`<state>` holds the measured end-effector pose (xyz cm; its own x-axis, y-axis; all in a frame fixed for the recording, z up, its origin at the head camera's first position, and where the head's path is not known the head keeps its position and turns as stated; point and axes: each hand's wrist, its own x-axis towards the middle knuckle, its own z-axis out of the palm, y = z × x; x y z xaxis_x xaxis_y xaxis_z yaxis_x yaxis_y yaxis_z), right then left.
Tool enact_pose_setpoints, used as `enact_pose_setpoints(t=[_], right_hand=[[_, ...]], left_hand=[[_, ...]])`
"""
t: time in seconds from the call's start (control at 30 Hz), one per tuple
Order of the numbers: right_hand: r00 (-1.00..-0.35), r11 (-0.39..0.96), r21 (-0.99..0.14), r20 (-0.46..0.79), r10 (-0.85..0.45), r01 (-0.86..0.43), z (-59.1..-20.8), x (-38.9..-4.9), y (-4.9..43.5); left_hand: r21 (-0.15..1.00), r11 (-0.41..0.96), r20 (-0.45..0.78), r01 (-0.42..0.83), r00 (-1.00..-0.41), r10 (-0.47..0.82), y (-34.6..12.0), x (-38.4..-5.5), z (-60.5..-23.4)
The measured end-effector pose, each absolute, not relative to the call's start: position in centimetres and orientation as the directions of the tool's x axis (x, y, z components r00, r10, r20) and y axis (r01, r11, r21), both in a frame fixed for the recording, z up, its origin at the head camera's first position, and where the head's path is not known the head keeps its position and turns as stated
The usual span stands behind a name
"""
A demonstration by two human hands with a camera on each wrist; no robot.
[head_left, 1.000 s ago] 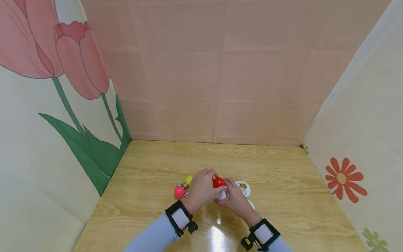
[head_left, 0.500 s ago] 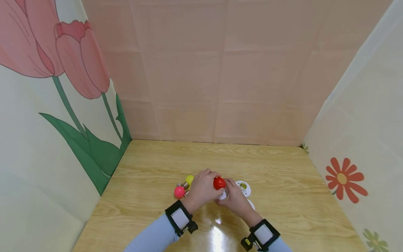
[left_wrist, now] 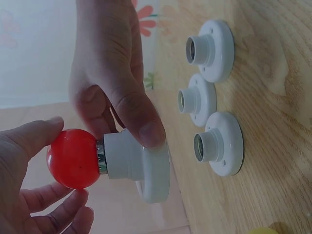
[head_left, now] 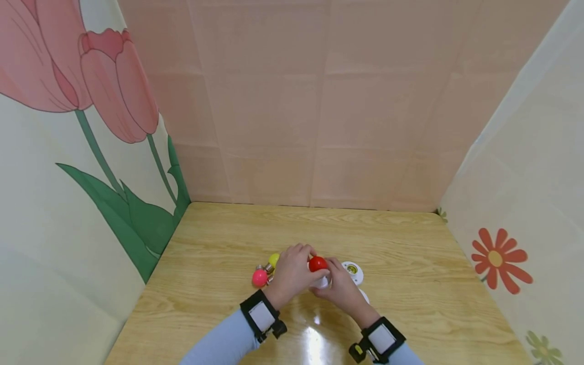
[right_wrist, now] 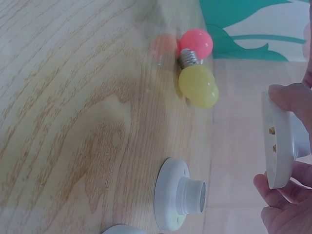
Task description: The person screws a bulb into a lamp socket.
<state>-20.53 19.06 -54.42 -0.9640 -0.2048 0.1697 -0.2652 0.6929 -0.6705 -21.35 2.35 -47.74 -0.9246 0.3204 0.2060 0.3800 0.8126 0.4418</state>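
Note:
My left hand pinches a red light bulb by its round globe, thumb on one side and fingertips on the other. The bulb's metal screw base sits partly inside the mouth of a white lamp socket. That socket is gripped at its round base by my right hand, above the table. In the right wrist view, the underside of the held socket shows two brass-coloured screws. How deep the thread goes is hidden by the socket's collar.
Three more white sockets stand on the wooden table to the right, one of them a socket with its mouth upward. Left of the hands lie a pink bulb and yellow bulbs. Patterned cloth walls enclose the table.
My left thumb and fingers shift around the red bulb's globe, uncovering more of it half a second ago and now reaching across it again. The right hand and socket stay nearly still.

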Motion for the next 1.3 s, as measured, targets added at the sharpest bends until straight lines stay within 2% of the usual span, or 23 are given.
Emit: enact_pose_setpoints(t=[0.47,0.73,1.0,1.3], right_hand=[[-0.963,0.698,-0.664,0.165,-0.213,-0.268,-54.26,-20.57,18.94],[-0.971,0.693,-0.680,0.148,-0.190,-0.239,-54.21,-20.49,18.91],[-0.978,0.683,-0.700,0.124,-0.168,-0.206,-54.21,-20.43,18.89],[-0.968,0.694,-0.674,0.171,-0.184,-0.251,-54.22,-20.40,18.90]], left_hand=[[0.450,0.790,0.218,0.417,-0.909,0.356,2.25,-21.55,-47.47],[0.484,0.780,0.208,0.397,-0.918,0.339,2.23,-21.51,-47.54],[0.424,0.817,0.218,0.391,-0.920,0.327,2.44,-21.29,-47.70],[0.412,0.807,0.261,0.422,-0.904,0.339,2.51,-21.30,-47.81]])
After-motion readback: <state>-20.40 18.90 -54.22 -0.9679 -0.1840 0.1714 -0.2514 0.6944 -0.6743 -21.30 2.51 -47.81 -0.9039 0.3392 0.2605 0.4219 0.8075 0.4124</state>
